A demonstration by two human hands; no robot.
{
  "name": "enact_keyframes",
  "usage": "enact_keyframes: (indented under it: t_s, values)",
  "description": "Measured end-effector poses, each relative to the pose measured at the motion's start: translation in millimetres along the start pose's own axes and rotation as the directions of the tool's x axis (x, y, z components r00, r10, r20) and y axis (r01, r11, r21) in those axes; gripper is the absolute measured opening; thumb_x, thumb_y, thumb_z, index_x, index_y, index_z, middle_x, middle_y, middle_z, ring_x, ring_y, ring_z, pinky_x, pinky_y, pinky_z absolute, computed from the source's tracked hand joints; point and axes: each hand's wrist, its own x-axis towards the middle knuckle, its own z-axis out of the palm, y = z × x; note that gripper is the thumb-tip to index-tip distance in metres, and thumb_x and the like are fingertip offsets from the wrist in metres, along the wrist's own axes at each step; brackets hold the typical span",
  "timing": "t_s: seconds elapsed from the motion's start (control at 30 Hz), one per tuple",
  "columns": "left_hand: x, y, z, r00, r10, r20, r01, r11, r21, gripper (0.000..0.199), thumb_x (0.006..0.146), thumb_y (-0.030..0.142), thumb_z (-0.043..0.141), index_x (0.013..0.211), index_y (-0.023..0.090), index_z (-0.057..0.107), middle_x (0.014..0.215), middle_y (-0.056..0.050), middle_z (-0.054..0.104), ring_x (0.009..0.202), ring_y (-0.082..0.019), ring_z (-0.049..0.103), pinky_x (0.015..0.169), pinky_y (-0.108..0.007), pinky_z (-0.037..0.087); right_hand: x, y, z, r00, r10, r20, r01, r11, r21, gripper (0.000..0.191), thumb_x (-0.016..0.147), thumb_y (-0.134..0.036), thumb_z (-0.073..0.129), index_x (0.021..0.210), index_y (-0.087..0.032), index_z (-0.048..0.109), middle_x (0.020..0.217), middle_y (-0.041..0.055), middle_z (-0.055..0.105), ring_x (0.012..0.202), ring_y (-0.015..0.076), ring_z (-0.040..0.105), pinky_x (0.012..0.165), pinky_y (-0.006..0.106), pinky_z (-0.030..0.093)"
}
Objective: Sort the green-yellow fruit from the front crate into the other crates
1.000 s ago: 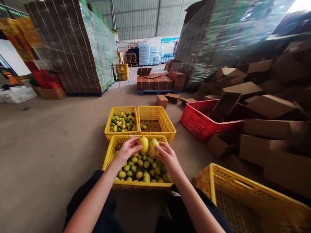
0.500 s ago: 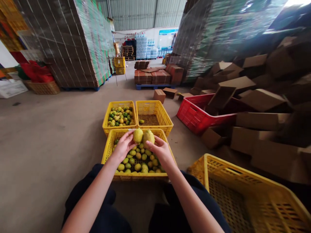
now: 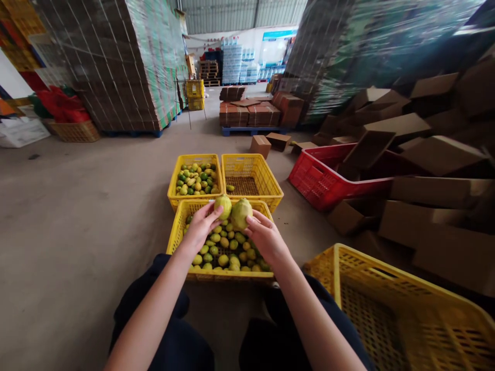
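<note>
The near yellow crate point(image 3: 230, 275) holds yellow-green fruit point(image 3: 223, 260), the back-left crate point(image 3: 195, 198) a heap point(image 3: 196, 180), the back-right crate point(image 3: 266, 178) one piece point(image 3: 230, 188); above the first, the left hand point(image 3: 201, 225) grips a rounded fruit point(image 3: 223, 207), the right hand point(image 3: 266, 238) a larger fruit point(image 3: 242, 214) just beside it.

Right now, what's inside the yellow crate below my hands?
The crate holds many green and yellow fruits. Your left hand, right hand and the two held fruits hide some of it; what's behind them can't be seen.
</note>
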Motion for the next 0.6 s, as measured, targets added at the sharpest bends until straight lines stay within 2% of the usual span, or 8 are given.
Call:
enact_keyframes:
  t_s: [0.17,0.37,0.5,0.6]
  values:
    - [1.9,2.8,0.3,0.995,-0.026,-0.093,0.023,0.999,-0.034,0.029,0.072,0.029,0.077,0.096,0.016,0.067,0.092,-0.005,0.071,0.090,-0.016,0.065,0.086,-0.028,0.049,2.0,-6.4,-5.2,0.997,-0.026,-0.068,0.030,0.998,0.047,0.043,0.061,-0.038,0.079,0.100,-0.027,0.066,0.086,-0.0009,0.069,0.073,0.0154,0.064,0.069,0.028,0.051]
    - [0.4,1.3,2.7,0.987,-0.118,-0.104,0.108,0.989,-0.101,0.008,0.080,0.018,0.067,0.087,0.015,0.069,0.088,-0.004,0.071,0.074,-0.012,0.065,0.077,-0.025,0.053,1.1,-6.6,-1.0,0.996,-0.026,-0.087,0.025,1.000,-0.011,0.037,0.067,-0.046,0.073,0.097,-0.026,0.070,0.099,0.0039,0.072,0.090,0.0234,0.067,0.073,0.032,0.054]
    - [0.2,-3.0,3.6,0.982,-0.125,-0.140,0.113,0.990,-0.088,0.009,0.083,0.020,0.064,0.087,0.015,0.071,0.091,-0.005,0.072,0.078,-0.015,0.067,0.081,-0.031,0.054,-2.3,-3.4,4.9,0.999,-0.023,-0.048,0.017,0.993,-0.114,0.043,0.069,-0.047,0.074,0.105,-0.025,0.070,0.105,0.0029,0.071,0.100,0.0265,0.066,0.080,0.035,0.055]
    - [-2.0,-5.5,4.9,0.992,-0.097,-0.087,0.094,0.995,-0.035,0.019,0.079,0.027,0.069,0.094,0.016,0.072,0.099,-0.007,0.072,0.091,-0.019,0.067,0.087,-0.033,0.052,-4.4,-1.5,8.0,0.999,-0.030,-0.044,0.022,0.983,-0.185,0.045,0.065,-0.045,0.077,0.104,-0.024,0.070,0.102,0.0029,0.072,0.100,0.0291,0.066,0.081,0.038,0.055]
